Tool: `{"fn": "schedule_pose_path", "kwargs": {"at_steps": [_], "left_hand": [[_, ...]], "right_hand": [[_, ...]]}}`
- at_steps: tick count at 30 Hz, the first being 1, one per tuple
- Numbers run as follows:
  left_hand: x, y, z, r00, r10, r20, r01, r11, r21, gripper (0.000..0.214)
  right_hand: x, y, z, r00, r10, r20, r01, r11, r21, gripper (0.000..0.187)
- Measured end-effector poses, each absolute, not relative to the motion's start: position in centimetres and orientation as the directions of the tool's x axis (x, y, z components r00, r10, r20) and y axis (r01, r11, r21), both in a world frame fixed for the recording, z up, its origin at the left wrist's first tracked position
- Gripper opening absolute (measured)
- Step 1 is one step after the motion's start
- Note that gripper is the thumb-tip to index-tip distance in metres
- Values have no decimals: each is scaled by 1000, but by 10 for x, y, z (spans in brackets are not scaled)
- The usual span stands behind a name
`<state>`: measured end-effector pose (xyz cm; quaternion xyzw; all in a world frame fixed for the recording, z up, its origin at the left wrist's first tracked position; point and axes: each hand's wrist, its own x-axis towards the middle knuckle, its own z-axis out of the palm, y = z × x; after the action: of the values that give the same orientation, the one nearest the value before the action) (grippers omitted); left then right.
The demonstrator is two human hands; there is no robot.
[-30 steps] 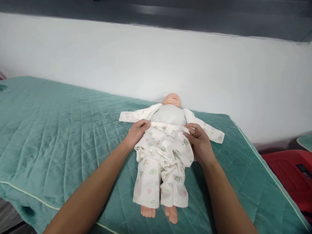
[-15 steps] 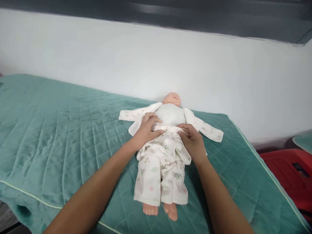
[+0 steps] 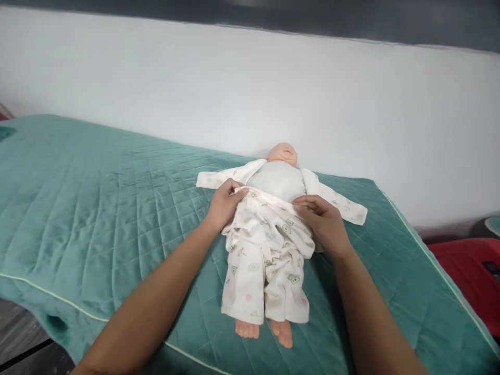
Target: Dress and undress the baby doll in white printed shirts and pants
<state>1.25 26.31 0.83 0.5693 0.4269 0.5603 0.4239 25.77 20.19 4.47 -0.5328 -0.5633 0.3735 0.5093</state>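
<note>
A baby doll [image 3: 276,179] lies on its back, its head toward the wall and its bare feet toward me. White printed pants [image 3: 269,229] cover its legs and hips. My left hand [image 3: 226,204] pinches the waistband at its left end. At the other end, my right hand [image 3: 322,219] grips the same waistband between thumb and fingers. The band is stretched wide between both hands, across the doll's belly. A white printed jacket [image 3: 341,204] is on the doll's arms and lies spread apart, baring the grey cloth torso.
A green quilted cover [image 3: 117,208] with pale piping lies under the doll. Behind it rises a white wall [image 3: 195,83] with a dark band on top. To the right, beyond the cover's edge, stands a red plastic object [image 3: 464,271], perhaps a chair.
The gathered waistband is now pulled out wide and smooth, my hands having moved apart. The view has shifted slightly, so the doll appears a little farther right.
</note>
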Motion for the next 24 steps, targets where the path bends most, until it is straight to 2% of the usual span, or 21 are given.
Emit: {"fn": "schedule_pose_path", "kwargs": {"at_steps": [5,9,12,14,19,24], "left_hand": [[5,268,-2,-19,998,58,-167,-60,984,35],[4,266,1,32,999,6,-193,0,981,40],[4,261,7,126,992,-15,-173,37,984,43],[4,258,13,202,979,-16,-117,40,992,44],[-3,256,28,347,937,32,119,-78,990,44],[-16,260,32,484,870,-89,159,12,987,38]], "right_hand": [[280,202,49,72,996,48,125,39,-991,25],[281,200,51,36,998,49,-79,51,-996,35],[275,200,48,-2,998,65,-155,64,-986,40],[272,201,45,-15,997,78,-151,75,-986,38],[273,205,37,-6,990,139,-49,139,-989,31],[274,206,35,64,971,230,121,221,-968,23]]}}
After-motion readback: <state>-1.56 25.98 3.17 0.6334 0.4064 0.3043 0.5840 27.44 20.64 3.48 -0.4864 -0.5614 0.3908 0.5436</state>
